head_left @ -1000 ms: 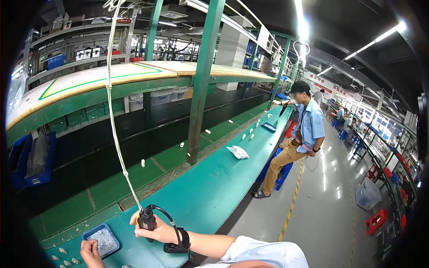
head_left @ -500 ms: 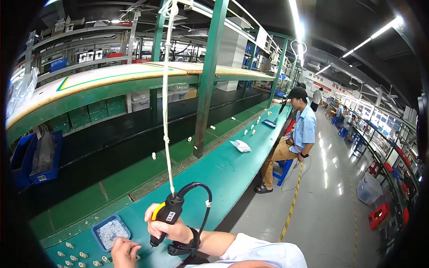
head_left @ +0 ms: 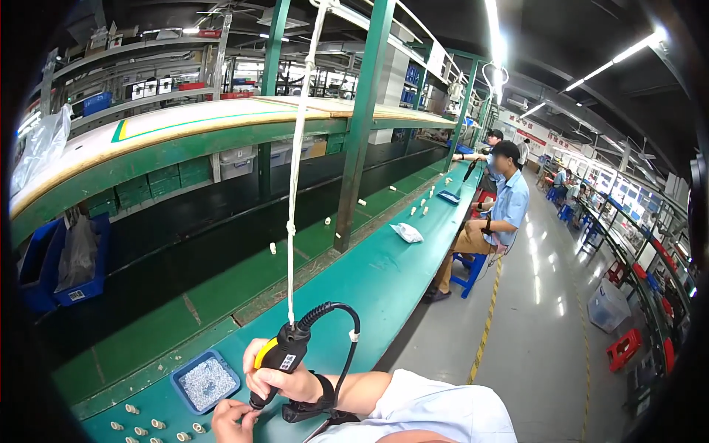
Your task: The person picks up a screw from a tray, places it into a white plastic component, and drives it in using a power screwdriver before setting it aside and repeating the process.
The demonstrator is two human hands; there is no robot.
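My right hand (head_left: 289, 382) is closed around a black and yellow electric screwdriver (head_left: 285, 353), held tilted with its tip down and to the left. A white cord (head_left: 297, 162) runs up from the screwdriver's top, and a black cable loops beside it. At the tip, my left hand (head_left: 233, 422) has thumb and fingers pinched together; whatever they hold is hidden. Just beyond it stands a blue tray (head_left: 177, 391) of small shiny metal pieces (head_left: 208, 384), likely screws. Several small cream cylindrical parts (head_left: 158, 424) stand on the green bench left of my left hand.
Along the green bench (head_left: 347, 295) lie a white plastic bag (head_left: 407, 232) and another blue tray (head_left: 448, 196). A green post (head_left: 362, 140) rises behind the bench. More cream parts (head_left: 273, 249) lie on the lower green strip. A seated co-worker (head_left: 509, 199) is farther along.
My left hand has moved right, up to the screwdriver's tip. The view has shifted slightly, so tray and parts appear farther right. The seated co-worker's arm has come up toward the bench.
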